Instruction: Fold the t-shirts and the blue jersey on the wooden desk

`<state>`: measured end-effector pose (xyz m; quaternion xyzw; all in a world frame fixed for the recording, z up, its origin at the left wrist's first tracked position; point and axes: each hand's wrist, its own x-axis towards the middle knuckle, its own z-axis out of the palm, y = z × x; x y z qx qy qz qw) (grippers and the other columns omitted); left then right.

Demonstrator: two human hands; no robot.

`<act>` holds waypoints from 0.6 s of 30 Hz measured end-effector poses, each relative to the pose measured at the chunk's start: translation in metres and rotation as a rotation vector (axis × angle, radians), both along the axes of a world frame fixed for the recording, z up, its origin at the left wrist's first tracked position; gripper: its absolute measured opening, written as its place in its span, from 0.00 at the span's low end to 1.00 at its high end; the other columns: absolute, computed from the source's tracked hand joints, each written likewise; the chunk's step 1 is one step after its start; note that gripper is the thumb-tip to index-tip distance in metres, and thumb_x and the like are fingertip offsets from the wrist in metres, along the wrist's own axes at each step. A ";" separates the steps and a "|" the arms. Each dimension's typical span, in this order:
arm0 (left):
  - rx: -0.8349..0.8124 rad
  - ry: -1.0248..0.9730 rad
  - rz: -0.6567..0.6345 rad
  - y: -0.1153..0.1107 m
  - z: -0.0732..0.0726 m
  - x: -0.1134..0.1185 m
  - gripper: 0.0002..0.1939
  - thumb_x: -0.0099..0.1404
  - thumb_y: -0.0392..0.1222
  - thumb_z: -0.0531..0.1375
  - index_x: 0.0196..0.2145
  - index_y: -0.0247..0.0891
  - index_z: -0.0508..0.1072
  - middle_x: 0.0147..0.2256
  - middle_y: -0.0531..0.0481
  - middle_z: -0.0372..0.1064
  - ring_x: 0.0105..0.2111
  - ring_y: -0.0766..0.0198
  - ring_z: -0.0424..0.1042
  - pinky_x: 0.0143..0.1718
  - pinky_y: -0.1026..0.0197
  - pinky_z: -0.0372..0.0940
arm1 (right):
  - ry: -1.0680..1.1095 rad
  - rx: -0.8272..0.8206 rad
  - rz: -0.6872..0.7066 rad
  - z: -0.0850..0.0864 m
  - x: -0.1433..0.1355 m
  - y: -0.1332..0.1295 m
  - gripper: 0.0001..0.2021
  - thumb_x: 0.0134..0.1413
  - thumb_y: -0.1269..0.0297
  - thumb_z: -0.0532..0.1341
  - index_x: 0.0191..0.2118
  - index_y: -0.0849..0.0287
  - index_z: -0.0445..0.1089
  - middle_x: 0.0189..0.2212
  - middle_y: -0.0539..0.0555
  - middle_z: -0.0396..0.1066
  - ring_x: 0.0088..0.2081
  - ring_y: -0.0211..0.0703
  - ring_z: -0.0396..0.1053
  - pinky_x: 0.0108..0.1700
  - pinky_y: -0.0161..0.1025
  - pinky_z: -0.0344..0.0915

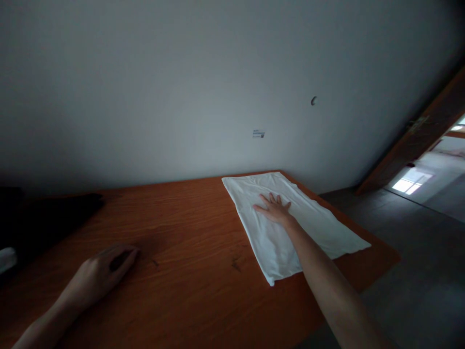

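Note:
A white cloth [319,225] lies spread out on the right end of the brown wooden table [189,223], with small wrinkles in it. My right hand [275,209] rests flat on the cloth's upper part, fingers spread, holding nothing. Over the table at the lower left is my left hand [103,269], its fingers curved with thumb and fingertips meeting around a dark gap. Nothing can be made out between those fingertips.
Dark fabric [54,218] lies at the table's left end, with a white object [7,259] beside it. A pale wall [163,97] runs behind the table. At the right, a brown door frame [417,131] stands beyond the grey floor.

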<state>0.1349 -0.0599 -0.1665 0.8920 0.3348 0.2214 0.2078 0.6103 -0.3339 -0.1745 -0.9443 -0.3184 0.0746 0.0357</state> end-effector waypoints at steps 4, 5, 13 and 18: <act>0.013 -0.010 -0.007 0.001 -0.003 -0.001 0.21 0.53 0.68 0.58 0.31 0.54 0.81 0.36 0.53 0.82 0.37 0.46 0.81 0.42 0.51 0.74 | -0.023 0.019 0.009 0.000 -0.004 -0.002 0.46 0.57 0.23 0.41 0.75 0.41 0.41 0.76 0.59 0.34 0.74 0.73 0.30 0.64 0.81 0.31; 0.015 -0.011 -0.012 0.002 -0.004 -0.001 0.20 0.53 0.68 0.59 0.31 0.54 0.81 0.36 0.53 0.82 0.37 0.46 0.81 0.42 0.51 0.74 | -0.043 0.036 0.009 0.000 -0.006 -0.003 0.45 0.58 0.24 0.41 0.75 0.42 0.42 0.76 0.60 0.36 0.74 0.73 0.31 0.64 0.80 0.32; -0.006 0.016 -0.048 0.004 -0.005 -0.001 0.21 0.57 0.67 0.57 0.32 0.52 0.81 0.37 0.50 0.82 0.37 0.47 0.81 0.41 0.52 0.73 | -0.265 0.146 0.254 0.027 -0.050 0.010 0.28 0.72 0.50 0.45 0.64 0.60 0.66 0.69 0.63 0.58 0.69 0.57 0.54 0.71 0.56 0.40; 0.018 0.006 -0.112 -0.007 0.005 -0.002 0.19 0.62 0.61 0.57 0.34 0.48 0.81 0.38 0.46 0.81 0.38 0.50 0.80 0.42 0.55 0.71 | -0.190 0.401 0.413 0.023 -0.135 0.055 0.27 0.73 0.52 0.39 0.56 0.55 0.71 0.56 0.60 0.72 0.55 0.49 0.70 0.60 0.45 0.63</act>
